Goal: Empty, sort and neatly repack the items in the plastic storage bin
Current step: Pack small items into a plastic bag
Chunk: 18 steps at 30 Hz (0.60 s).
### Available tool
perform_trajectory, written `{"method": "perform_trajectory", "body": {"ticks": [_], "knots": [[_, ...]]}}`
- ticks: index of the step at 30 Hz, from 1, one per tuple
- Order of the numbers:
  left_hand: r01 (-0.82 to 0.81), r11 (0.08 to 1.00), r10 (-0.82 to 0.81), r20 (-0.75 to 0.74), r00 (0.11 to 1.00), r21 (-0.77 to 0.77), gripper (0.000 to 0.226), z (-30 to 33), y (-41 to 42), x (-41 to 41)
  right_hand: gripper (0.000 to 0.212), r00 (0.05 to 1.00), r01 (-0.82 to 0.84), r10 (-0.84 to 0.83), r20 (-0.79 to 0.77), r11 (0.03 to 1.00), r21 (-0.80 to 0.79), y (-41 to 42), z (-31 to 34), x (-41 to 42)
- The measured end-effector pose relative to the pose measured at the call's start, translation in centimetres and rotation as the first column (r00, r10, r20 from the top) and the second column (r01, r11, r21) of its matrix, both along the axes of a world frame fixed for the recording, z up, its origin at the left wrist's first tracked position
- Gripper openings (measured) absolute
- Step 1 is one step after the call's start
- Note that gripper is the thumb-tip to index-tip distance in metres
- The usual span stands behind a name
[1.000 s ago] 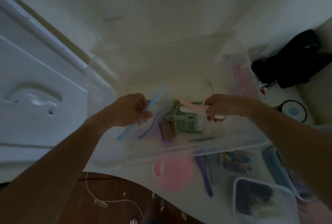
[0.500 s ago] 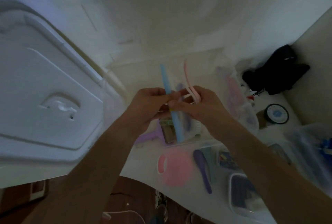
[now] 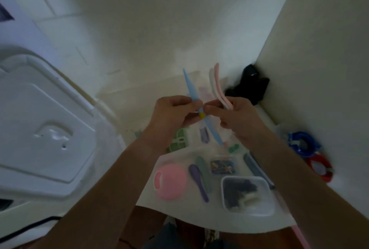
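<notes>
A slim blue tool with a yellow band is held upright in the left hand, the fingers clamped on its middle. A pink strip and a white strip are gripped together in the right hand, its fingers closed on them and its thumb tip meeting the blue tool at the band. Both hands are raised above the plastic storage bin — a green comb-like item is seen inside it, below the left hand. On the white bench, nearer the viewer than the bin, are laid out: a pink round case, a purple spoon-shaped piece, a small printed packet and a clear lidded box of dark items. The white bin lid is propped left of the bin.
</notes>
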<state>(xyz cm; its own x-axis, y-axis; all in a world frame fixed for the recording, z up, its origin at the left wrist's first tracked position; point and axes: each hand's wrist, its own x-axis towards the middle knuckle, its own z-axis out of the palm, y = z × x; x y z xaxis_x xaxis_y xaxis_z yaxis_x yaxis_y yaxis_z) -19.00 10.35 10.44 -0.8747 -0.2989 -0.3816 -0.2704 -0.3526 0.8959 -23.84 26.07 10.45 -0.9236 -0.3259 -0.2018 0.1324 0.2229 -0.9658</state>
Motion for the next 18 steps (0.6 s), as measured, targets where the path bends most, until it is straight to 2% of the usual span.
{"method": "perform_trajectory", "body": {"ticks": [4,6,10,12,15,18], "knots": [[-0.008,1.000,0.009,0.016,1.000,-0.021,0.018,0.2,4.0,0.7,0.045,0.991,0.063,-0.054,-0.120,0.995,0.076,3.6,0.3,2.4],[-0.005,0.999,0.005,0.016,1.000,-0.045,0.020,-0.1,5.8,1.3,0.037,0.988,0.059,-0.045,-0.145,0.994,0.093,5.1,0.3,3.6],[0.027,0.999,-0.028,-0.007,1.000,-0.041,0.040,-0.6,7.9,2.5,0.016,0.994,0.071,-0.066,-0.089,0.996,0.060,7.8,0.3,5.6],[0.063,0.998,-0.063,-0.016,0.998,-0.017,0.044,-0.6,8.7,3.5,0.016,0.996,0.083,-0.083,-0.043,0.996,0.020,8.7,0.4,6.6],[0.125,0.992,-0.125,-0.026,0.992,-0.027,0.038,-0.6,9.6,4.9,0.021,0.991,0.119,-0.118,0.063,0.993,-0.014,9.6,0.6,7.7],[0.140,0.982,-0.144,-0.020,0.989,-0.129,0.026,-0.6,10.5,6.0,0.025,0.995,0.093,-0.089,-0.040,0.989,0.113,10.3,0.3,8.4]]}}
